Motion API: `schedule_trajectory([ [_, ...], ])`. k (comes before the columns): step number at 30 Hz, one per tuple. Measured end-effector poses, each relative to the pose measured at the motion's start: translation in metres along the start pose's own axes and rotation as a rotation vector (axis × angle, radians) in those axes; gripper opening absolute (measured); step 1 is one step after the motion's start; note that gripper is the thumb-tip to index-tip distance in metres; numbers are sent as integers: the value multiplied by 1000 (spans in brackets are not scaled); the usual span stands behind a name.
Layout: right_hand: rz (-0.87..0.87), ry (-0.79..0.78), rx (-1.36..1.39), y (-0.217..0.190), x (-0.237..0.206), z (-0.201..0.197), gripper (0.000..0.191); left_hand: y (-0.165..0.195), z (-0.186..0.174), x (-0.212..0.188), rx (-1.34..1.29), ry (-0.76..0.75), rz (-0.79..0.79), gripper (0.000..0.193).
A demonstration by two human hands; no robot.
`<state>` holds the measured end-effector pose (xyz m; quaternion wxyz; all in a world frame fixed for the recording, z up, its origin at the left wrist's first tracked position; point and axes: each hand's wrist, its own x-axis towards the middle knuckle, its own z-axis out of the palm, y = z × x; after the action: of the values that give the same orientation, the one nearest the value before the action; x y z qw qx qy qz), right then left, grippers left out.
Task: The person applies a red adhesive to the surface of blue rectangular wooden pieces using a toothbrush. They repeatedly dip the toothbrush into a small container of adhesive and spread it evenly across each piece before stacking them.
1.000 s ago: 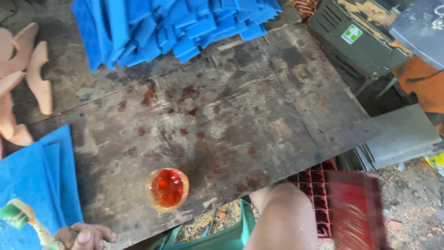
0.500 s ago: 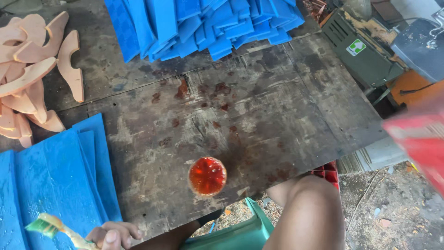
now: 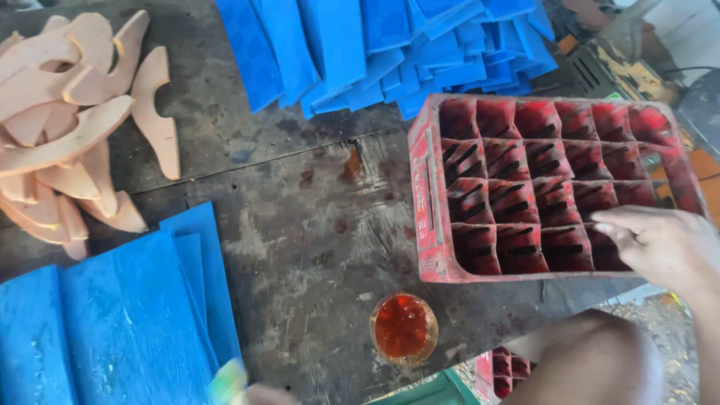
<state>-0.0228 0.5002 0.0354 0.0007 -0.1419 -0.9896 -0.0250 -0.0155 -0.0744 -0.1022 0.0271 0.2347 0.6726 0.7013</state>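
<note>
A red plastic crate [image 3: 429, 201] with several empty square cells lies on the right part of the worn wooden table [image 3: 300, 225]. My right hand [image 3: 660, 244] grips the crate's near right edge, with fingers hooked into a cell. Just in front of the crate stands a small clear cup of red liquid [image 3: 403, 328]. Only a sliver of my left hand [image 3: 259, 394] shows at the bottom edge. It holds a blurred green and yellow brush [image 3: 227, 381] over the blue sheets [image 3: 112, 322] at the near left.
A pile of blue sheets [image 3: 390, 45] lies fanned across the back of the table. Tan curved wooden pieces [image 3: 67, 112] are heaped at the far left. My knee [image 3: 592, 360] is below the table edge, beside another red crate [image 3: 510, 371] and a green container [image 3: 435, 394].
The red crate, off the table's right side before, now lies on the table with my right hand on it. The view has swung left and closer, and my left hand has sunk to the bottom edge.
</note>
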Motion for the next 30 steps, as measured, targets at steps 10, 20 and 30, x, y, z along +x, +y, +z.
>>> schedule_trajectory([
  [10, -341, 539, 57, 22, -45, -6, 62, 31, 128, 96, 143, 104, -324, 47],
  [20, -324, 657, 206, -58, -35, -4, 54, 37, 152, 74, 334, 225, -667, 6],
  [30, -461, 711, 298, -142, -15, -7, 47, 50, 127, 22, 18, 521, -312, 23],
])
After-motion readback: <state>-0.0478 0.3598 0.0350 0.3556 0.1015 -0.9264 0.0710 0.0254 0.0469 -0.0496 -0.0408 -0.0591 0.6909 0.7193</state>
